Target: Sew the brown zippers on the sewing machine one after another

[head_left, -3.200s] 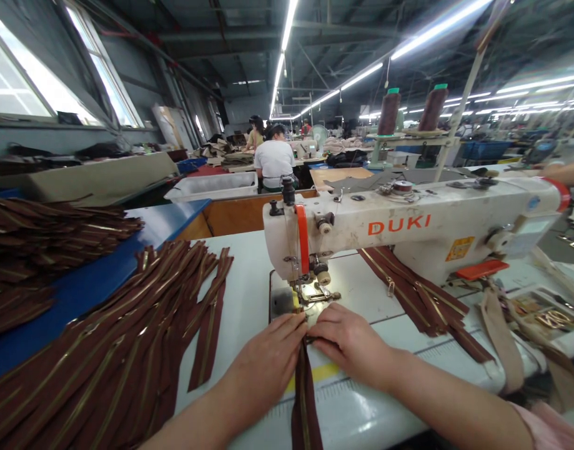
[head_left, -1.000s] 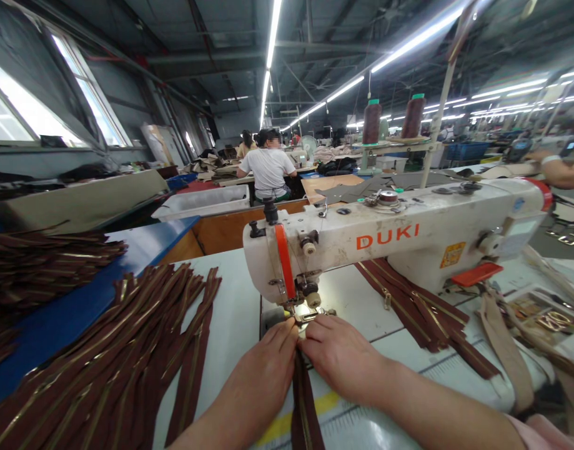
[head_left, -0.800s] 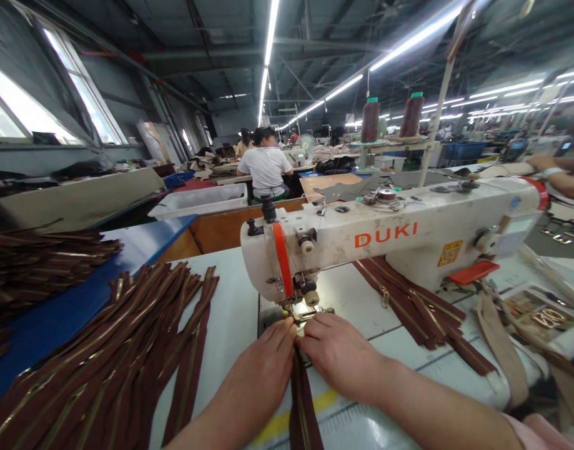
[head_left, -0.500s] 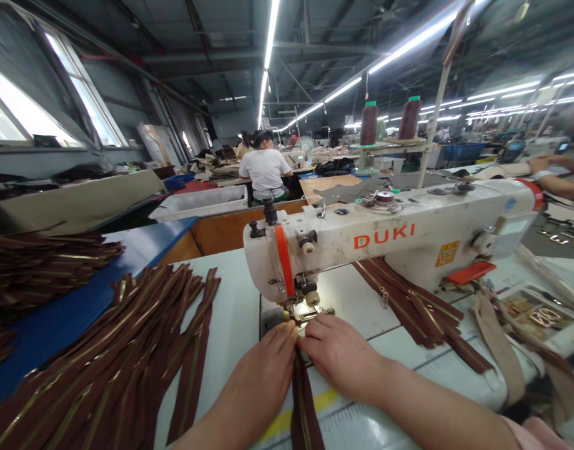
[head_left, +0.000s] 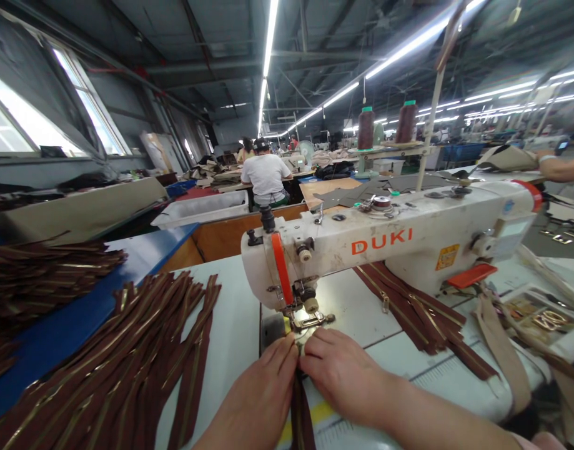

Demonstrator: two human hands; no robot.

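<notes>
A brown zipper (head_left: pixel 301 409) with a gold line of teeth runs down from between my hands toward the table's front edge. My left hand (head_left: pixel 268 381) has its fingers pressed together on the zipper's upper end. Beside it, my right hand (head_left: pixel 336 362) is closed with its fingertips at the same end. Both sit just in front of the presser foot of a white sewing machine (head_left: pixel 333 240); the exact grip is hidden behind my fingers. The foot and a metal guide (head_left: pixel 310 320) show beyond my fingertips, under a bright lamp.
Many brown zippers (head_left: pixel 103 356) lie spread at the left, with another heap (head_left: pixel 43 281) on a blue surface. More zippers (head_left: pixel 408 306) lie under the machine arm. At right stands a tray of metal rings (head_left: pixel 544 319). A co-worker (head_left: pixel 265 175) sits ahead; another person's arm (head_left: pixel 565 167) reaches in at right.
My hands and the zipper end have drawn slightly back toward me, uncovering more of the area by the presser foot. At far right, the other person's arm has shifted.
</notes>
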